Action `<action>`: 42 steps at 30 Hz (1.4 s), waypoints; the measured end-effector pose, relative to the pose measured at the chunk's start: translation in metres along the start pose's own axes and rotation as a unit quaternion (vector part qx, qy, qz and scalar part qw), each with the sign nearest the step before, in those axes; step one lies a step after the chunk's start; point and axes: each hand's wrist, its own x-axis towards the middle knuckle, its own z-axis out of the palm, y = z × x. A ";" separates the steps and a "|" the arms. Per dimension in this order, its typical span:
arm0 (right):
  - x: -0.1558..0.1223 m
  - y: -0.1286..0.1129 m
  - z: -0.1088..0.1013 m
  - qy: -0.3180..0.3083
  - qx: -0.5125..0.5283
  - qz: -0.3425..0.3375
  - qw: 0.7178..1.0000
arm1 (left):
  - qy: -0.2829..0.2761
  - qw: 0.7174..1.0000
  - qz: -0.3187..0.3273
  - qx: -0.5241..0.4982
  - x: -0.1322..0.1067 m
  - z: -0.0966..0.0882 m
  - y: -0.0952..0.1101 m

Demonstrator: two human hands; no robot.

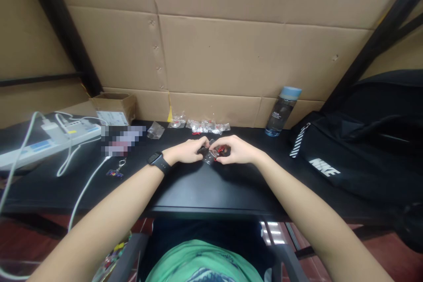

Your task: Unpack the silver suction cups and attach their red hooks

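Above the black desk, my left hand and my right hand meet in front of me, both closed with fingertips pinched on a small clear plastic bag. Something red and cord-like shows by my right fingers; its kind is too small to make out. A dark watch circles my left wrist. Just beyond my hands lies a row of small clear packets with bits of red in them. Another packet and a flat clear bag lie farther left.
To the right stand a water bottle with a blue lid and a black bag. On the left are a power strip with white cables, a blurred-out item, a keychain and a small cardboard box. Cardboard walls the back.
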 end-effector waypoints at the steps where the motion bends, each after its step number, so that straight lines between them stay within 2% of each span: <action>1: 0.001 0.005 0.002 0.003 -0.020 0.015 1.000 | 0.002 1.000 0.005 0.001 0.000 0.000 0.000; 4: 0.001 0.021 0.005 0.009 -0.059 0.055 0.997 | 0.008 0.999 0.032 -0.001 -0.002 -0.002 -0.001; 7: 0.001 0.031 0.004 0.008 -0.076 0.060 0.995 | 0.005 0.999 0.042 0.006 -0.002 -0.003 -0.003; 16: -0.001 0.035 0.001 0.027 -0.104 0.054 0.993 | -0.029 0.993 0.111 -0.014 -0.002 -0.008 -0.008; 20: -0.002 0.037 -0.001 0.016 -0.127 0.060 0.990 | -0.017 0.993 0.117 -0.011 -0.001 -0.009 -0.010; 27: -0.001 0.036 0.000 -0.008 -0.123 0.056 0.991 | 0.024 0.993 0.112 0.001 0.004 -0.003 -0.009; 32: 0.002 0.038 0.005 0.009 -0.124 0.034 0.992 | 0.082 0.992 0.063 0.071 0.008 0.008 -0.002; 36: 0.002 0.039 0.006 0.024 -0.114 0.057 0.991 | 0.063 0.992 0.028 0.110 0.009 0.014 -0.002; 42: 0.002 0.037 0.008 0.032 -0.076 0.091 0.992 | 0.047 0.994 0.013 0.099 0.012 0.018 -0.004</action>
